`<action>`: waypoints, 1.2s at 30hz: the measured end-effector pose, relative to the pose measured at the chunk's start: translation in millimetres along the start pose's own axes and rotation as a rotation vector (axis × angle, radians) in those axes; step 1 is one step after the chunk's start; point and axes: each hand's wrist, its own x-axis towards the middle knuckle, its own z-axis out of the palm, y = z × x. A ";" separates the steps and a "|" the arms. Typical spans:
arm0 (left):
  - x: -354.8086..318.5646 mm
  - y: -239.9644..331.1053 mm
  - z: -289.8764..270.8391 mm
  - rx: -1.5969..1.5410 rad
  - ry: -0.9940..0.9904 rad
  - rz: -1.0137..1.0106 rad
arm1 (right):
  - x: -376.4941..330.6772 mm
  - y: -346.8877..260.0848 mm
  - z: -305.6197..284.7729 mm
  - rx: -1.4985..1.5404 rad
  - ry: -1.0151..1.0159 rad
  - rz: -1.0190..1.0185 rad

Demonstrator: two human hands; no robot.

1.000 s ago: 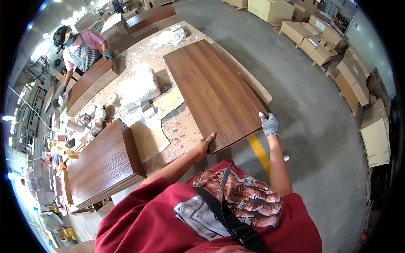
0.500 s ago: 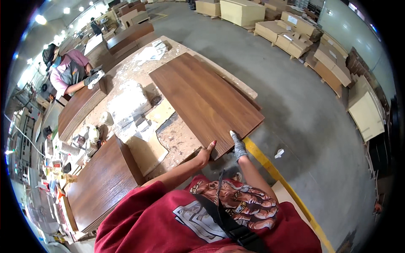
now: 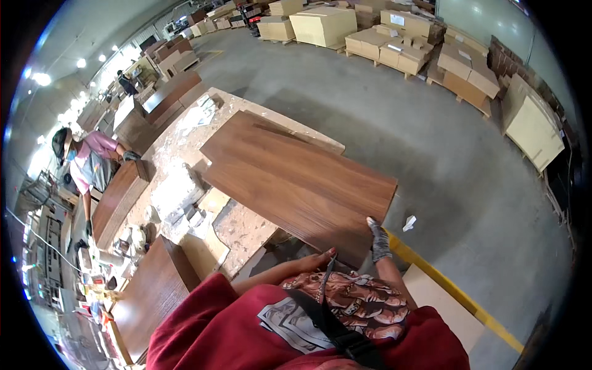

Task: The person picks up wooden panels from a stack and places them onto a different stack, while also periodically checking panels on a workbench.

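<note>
A long brown wood-grain panel [image 3: 296, 185] slants across the near right part of the worktable, its near end overhanging the table edge close to my body. My bare left hand [image 3: 317, 260] is closed on the near edge of that panel, its fingers partly hidden beneath. My right hand [image 3: 378, 239], in a grey glove, grips the panel's near right corner with its thumb on top. Beneath the panel's far end, part of another brown panel [image 3: 246, 125] shows.
On the scuffed worktable [image 3: 246, 228] lie a white wrapped bundle [image 3: 176, 191] and scraps. Brown panel stacks stand at the near left [image 3: 154, 277] and far left [image 3: 123, 197], where a co-worker [image 3: 95, 160] stands. Pallets of boxes [image 3: 388, 49] line the far side beyond a yellow floor line [image 3: 456, 290].
Both my hands have drawn the panel toward me and turned it slightly, uncovering part of the panel below. The co-worker's hands have moved apart along the far left stack.
</note>
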 end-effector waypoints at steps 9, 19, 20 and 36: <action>-37.2 117.7 -178.7 -0.032 0.411 0.610 | 4.5 -38.6 -114.4 0.028 0.110 0.258; -61.9 23.0 -459.4 0.825 1.528 0.016 | 31.6 6.5 -142.5 -0.175 0.080 0.228; -52.3 23.9 -461.4 0.751 1.489 -0.006 | 32.3 2.7 -147.1 -0.213 0.083 0.216; -39.7 46.9 -465.1 -0.157 0.590 0.018 | 9.7 -63.7 -107.8 -0.801 0.138 0.341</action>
